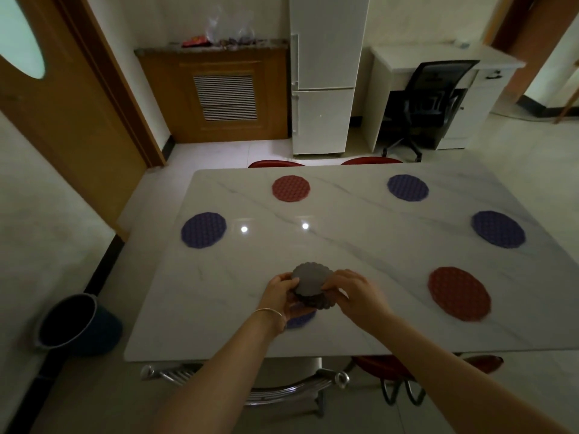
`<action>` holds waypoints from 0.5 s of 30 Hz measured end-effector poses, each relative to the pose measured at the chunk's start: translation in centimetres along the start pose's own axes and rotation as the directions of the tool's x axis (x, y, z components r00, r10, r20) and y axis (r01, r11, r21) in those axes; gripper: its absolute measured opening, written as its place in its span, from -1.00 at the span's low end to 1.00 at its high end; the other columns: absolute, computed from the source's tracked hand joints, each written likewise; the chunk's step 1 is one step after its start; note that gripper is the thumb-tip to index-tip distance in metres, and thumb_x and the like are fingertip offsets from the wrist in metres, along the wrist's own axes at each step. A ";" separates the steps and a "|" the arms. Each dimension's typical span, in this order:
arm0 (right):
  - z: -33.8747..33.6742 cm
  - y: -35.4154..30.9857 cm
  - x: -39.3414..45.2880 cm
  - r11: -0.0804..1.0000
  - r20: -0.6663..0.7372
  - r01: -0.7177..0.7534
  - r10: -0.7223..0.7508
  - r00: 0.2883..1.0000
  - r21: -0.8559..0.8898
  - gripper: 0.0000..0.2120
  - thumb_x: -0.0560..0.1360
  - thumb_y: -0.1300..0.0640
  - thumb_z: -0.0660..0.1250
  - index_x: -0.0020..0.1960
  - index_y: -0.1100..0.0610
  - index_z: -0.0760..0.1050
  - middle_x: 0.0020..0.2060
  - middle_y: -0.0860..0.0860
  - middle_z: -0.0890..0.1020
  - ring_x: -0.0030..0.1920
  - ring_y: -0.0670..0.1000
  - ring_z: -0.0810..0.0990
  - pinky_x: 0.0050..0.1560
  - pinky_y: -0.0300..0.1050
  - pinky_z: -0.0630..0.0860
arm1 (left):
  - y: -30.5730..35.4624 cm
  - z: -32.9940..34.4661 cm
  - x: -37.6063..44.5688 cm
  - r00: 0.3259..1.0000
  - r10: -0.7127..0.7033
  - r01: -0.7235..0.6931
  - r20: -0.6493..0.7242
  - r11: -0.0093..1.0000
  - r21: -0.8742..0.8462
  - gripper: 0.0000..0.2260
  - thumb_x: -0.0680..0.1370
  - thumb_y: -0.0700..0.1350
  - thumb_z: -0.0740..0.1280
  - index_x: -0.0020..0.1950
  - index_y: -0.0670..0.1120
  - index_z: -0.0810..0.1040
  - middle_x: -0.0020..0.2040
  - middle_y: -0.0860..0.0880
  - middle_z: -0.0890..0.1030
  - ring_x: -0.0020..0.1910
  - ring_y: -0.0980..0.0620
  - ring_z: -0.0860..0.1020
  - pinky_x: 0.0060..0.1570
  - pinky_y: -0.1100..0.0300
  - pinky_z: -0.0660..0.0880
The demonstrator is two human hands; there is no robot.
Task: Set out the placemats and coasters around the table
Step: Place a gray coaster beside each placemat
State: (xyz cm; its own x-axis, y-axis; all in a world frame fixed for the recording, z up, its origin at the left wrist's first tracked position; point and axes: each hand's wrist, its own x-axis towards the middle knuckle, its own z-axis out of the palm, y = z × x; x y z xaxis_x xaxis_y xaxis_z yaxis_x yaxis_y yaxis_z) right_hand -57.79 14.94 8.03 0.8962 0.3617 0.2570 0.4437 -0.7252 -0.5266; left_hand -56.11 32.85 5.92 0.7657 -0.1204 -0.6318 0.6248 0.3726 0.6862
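- The left hand [277,294] is cupping a stack of grey coasters [313,288] above the table [344,245] near edge.
- The right hand [354,292] is pinching the top coaster, tilted upward.
- Six placemats are lying around them; one purple placemat [302,319] is lying directly beneath.

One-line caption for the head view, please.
Both hands, left and right, hold a stack of grey coasters over a marble table ringed with placemats.
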 end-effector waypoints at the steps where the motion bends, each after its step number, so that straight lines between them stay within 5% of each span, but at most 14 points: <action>1: 0.1 0.0 -0.1 1.000 0.014 0.001 -0.001 1.000 0.010 -0.86 0.46 0.28 0.33 -0.08 0.06 0.56 -0.18 0.02 0.63 -0.15 0.05 0.57 -0.20 -0.12 0.50 | -0.1 -0.1 0.0 1.000 0.004 -0.004 0.002 1.000 -0.018 -0.78 0.59 -0.22 0.20 0.23 -0.16 0.41 0.05 -0.22 0.57 -0.04 -0.22 0.59 -0.31 -0.05 0.61; 8: 0.2 -0.5 -0.2 0.997 0.115 0.074 -0.072 0.991 -0.009 -0.88 0.50 0.22 0.18 -0.06 0.04 0.44 -0.11 -0.01 0.57 -0.16 0.01 0.52 -0.26 -0.12 0.48 | -0.4 -0.4 0.1 0.999 0.047 -0.047 -0.010 0.998 -0.039 -0.85 0.52 -0.23 0.20 -0.06 -0.10 0.56 -0.32 -0.11 0.70 -0.35 -0.09 0.68 -0.43 0.06 0.59; 15: -0.1 -0.9 -0.8 0.972 0.176 0.228 -0.214 0.961 -0.064 -0.90 0.51 0.26 0.24 -0.06 0.08 0.47 -0.15 0.02 0.59 -0.19 0.02 0.52 -0.29 -0.08 0.53 | -1.0 -0.8 0.6 0.996 -0.011 0.001 -0.085 0.993 -0.121 -0.80 0.53 -0.18 0.18 0.01 -0.15 0.58 -0.27 -0.19 0.70 -0.26 -0.19 0.67 -0.41 -0.03 0.59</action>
State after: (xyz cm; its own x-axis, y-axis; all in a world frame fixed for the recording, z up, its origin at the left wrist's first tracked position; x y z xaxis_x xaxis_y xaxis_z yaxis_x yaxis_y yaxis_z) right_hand -58.89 15.27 8.45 0.7657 0.6055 0.2171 0.6354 -0.6598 -0.4011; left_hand -56.43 33.14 4.58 0.7428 -0.0458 -0.6679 0.6023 0.4813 0.6369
